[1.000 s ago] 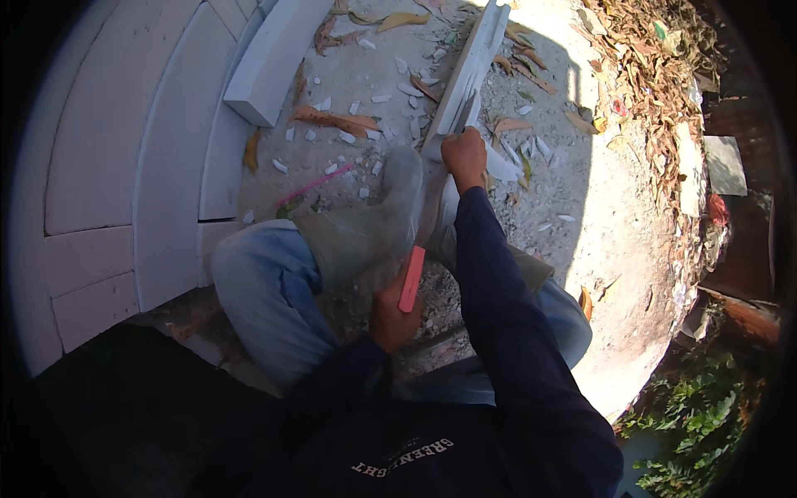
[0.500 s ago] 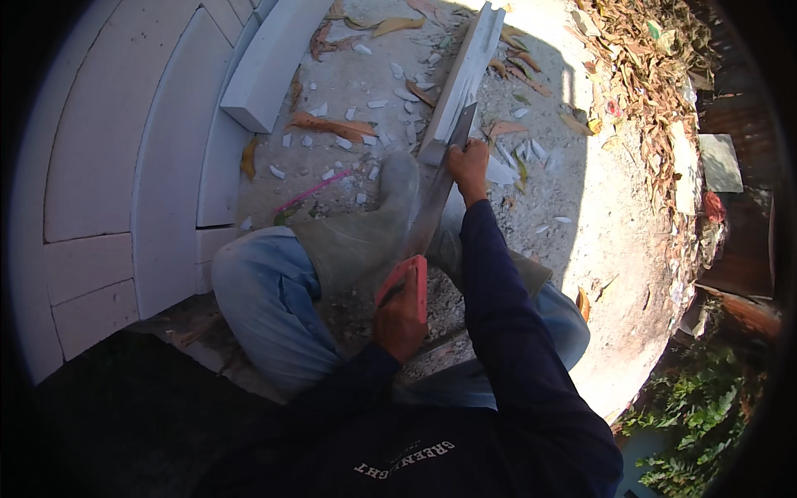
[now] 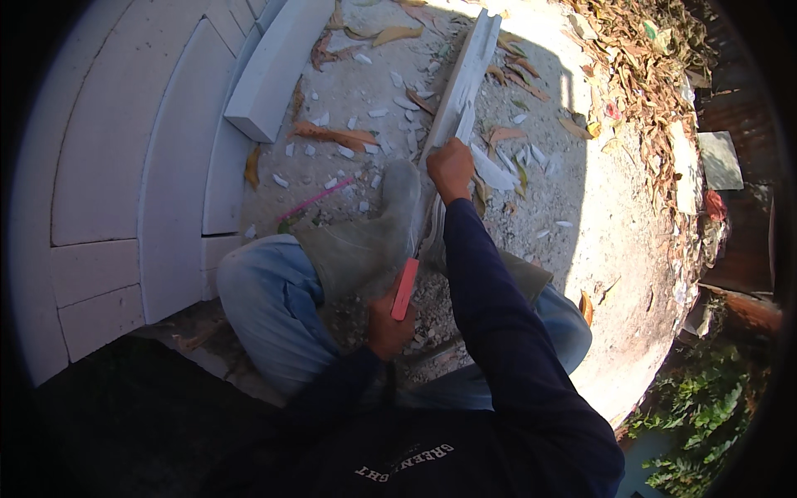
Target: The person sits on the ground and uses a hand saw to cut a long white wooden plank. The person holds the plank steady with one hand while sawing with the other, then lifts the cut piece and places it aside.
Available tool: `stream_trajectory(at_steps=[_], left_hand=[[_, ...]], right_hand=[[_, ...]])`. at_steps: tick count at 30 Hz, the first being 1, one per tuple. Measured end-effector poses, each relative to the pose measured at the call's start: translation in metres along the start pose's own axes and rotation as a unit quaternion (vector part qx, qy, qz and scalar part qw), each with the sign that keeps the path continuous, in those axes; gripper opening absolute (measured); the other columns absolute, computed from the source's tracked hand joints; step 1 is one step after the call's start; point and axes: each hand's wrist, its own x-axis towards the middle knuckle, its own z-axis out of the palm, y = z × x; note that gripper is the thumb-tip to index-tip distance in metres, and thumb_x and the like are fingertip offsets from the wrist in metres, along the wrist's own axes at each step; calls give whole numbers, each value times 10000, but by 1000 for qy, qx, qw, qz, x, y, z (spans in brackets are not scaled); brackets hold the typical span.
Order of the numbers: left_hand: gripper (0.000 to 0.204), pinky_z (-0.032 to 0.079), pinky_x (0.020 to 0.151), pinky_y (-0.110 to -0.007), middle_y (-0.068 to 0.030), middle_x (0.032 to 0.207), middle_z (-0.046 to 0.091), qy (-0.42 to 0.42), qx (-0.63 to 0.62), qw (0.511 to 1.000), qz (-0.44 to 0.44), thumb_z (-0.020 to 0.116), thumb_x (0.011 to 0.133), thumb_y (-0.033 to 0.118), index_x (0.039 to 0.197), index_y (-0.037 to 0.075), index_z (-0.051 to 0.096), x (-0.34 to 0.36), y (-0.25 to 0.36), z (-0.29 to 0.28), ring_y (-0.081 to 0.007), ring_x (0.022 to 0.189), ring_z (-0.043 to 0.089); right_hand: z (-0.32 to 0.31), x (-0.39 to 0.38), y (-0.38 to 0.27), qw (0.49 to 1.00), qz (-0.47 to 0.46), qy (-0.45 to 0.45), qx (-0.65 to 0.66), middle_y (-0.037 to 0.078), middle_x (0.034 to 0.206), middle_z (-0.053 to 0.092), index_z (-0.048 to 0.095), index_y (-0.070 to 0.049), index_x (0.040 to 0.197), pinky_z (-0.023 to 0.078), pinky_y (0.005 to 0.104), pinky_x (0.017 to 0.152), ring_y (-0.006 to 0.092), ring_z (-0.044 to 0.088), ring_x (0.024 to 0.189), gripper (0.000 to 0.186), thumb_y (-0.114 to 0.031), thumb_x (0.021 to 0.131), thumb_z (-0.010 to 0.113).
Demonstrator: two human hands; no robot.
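My left hand (image 3: 388, 332), low between my knees, is closed round the red handle (image 3: 404, 289) of a handsaw. The saw's blade is turned nearly edge-on, so little of it shows between handle and block. Farther up, my right hand (image 3: 451, 170) makes a fist at the blade's far part, against the near end of a long pale block (image 3: 466, 79). That block lies on the ground, pointing away from me, its right side rough and splintered. How the right fingers sit on the blade is hidden. My left boot (image 3: 400, 199) rests beside the block's near end.
Stacked pale blocks (image 3: 178, 166) form a wall at left, with another loose block (image 3: 274, 75) beside it. White chips, dry leaves (image 3: 336, 135) and a pink strip (image 3: 320, 199) litter the ground. A leaf heap (image 3: 639, 83) lies at far right, green plants (image 3: 706, 423) at lower right.
My right hand has shifted slightly left and nearer to me. The saw has turned from showing its blade's face to nearly edge-on, its handle turning with my left hand.
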Motion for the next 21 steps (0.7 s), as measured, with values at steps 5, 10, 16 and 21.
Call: stream_trajectory(at_steps=[5, 10, 16, 21], left_hand=[[659, 556, 765, -420, -288, 1138, 690, 110, 95, 975, 169, 544, 829, -49, 1482, 17, 486, 3, -2, 18, -449, 941, 703], [588, 527, 756, -330, -223, 957, 716, 28, -27, 999, 26, 560, 843, -33, 1431, -25, 538, 3, 2, 9, -232, 844, 712], [623, 544, 763, -368, -279, 1057, 697, 22, -9, 997, 73, 572, 833, -35, 1453, -6, 516, 30, 5, 6, -366, 905, 717], [676, 547, 765, -395, -294, 1082, 686, 76, 34, 983, 166, 576, 818, -52, 1484, 6, 481, 45, -1, 27, -428, 915, 707]], right_hand=[[-1, -2, 22, 998, 42, 15, 42, 297, 863, 683, 648, 42, 816, 522, 546, 799, 485, 670, 869, 151, -95, 756, 634], [-7, 4, 9, 1000, 11, -12, 16, 302, 865, 681, 651, 50, 822, 527, 548, 787, 489, 670, 841, 149, -84, 757, 640], [-3, 25, 11, 998, 47, 15, 36, 306, 849, 676, 651, 52, 802, 533, 547, 769, 494, 670, 831, 131, -63, 739, 652], [1, 39, 21, 999, 27, 17, 44, 308, 836, 675, 655, 55, 800, 535, 542, 776, 491, 672, 835, 128, -59, 740, 653]])
